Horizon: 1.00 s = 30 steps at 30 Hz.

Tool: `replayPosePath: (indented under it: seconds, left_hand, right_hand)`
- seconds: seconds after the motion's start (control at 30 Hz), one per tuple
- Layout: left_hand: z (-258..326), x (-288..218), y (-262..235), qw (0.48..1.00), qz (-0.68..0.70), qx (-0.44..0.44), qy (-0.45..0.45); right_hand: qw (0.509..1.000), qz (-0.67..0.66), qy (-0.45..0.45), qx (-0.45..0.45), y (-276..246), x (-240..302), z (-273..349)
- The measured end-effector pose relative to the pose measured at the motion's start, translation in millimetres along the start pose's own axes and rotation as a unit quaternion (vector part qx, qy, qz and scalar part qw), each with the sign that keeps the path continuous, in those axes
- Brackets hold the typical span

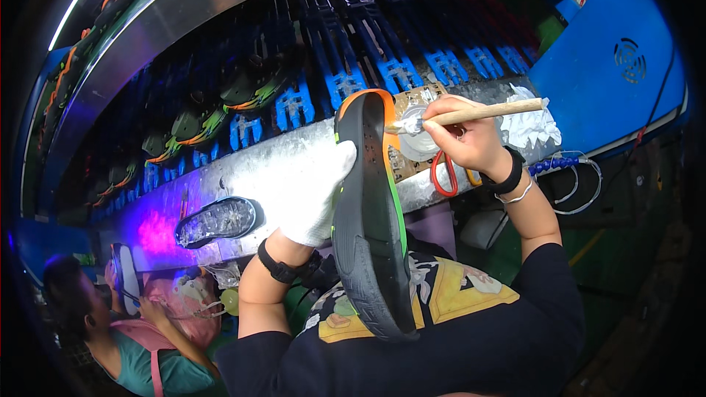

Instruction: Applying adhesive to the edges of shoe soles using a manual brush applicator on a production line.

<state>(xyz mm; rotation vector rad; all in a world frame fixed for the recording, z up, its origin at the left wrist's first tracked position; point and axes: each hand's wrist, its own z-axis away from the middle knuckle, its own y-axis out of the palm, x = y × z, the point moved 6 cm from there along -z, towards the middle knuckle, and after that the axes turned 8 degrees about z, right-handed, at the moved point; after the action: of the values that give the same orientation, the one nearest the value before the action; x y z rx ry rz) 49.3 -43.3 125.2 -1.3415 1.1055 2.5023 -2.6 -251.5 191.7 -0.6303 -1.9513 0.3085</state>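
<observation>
A black shoe sole [368, 242] with an orange and green rim stands lengthwise in front of me. Its toe end points away and its heel end reaches my apron. My left hand [316, 187], in a white glove, grips the sole's left side, thumb over the edge; the other fingers are hidden or washed out by glare. In my bare right hand [471, 136] is a brush [504, 110] with a pale wooden handle. Its bristles are close to the orange rim near the toe; I cannot tell whether they touch. Below the brush sits a whitish round dish [418, 143].
Red-handled scissors [443, 175] and crumpled white paper [531, 121] lie on the bench [276, 158]. A dark shoe sole [215, 222] rests further left. Beyond are blue clamps [294, 105] and more soles. A co-worker [143, 323] at lower left holds another sole.
</observation>
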Motion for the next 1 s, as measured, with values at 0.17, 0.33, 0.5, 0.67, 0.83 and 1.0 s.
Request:
replayPosePath:
  seconds: [0.17, 0.33, 0.5, 0.67, 0.83, 1.0]
  left_hand:
    - [1, -3, 8, 1.0, 0.007, 0.001, -0.018]
    - [-1, -7, 14, 1.0, 0.025, 0.007, -0.012]
    - [3, -12, 29, 0.999, 0.017, 0.032, -0.02]
    - [6, -25, 38, 0.998, -0.047, 0.027, 0.026]
    - [1, -34, 43, 0.992, -0.094, 0.048, 0.068]
    - [-1, -39, 41, 0.993, -0.077, 0.05, 0.071]
  right_hand:
    - [0.998, -0.04, 0.033, 0.018, 1, 3, 8]
    - [0.985, -0.156, 0.067, -0.042, -2, -1, 3]
    - [0.982, 0.068, -0.096, -0.147, 0, 16, -10]
    - [0.988, 0.051, -0.078, -0.123, 16, 26, -2]
    - [0.992, 0.045, -0.079, -0.088, 19, 36, 5]
    - [0.996, 0.012, -0.062, -0.055, 16, 47, 17]
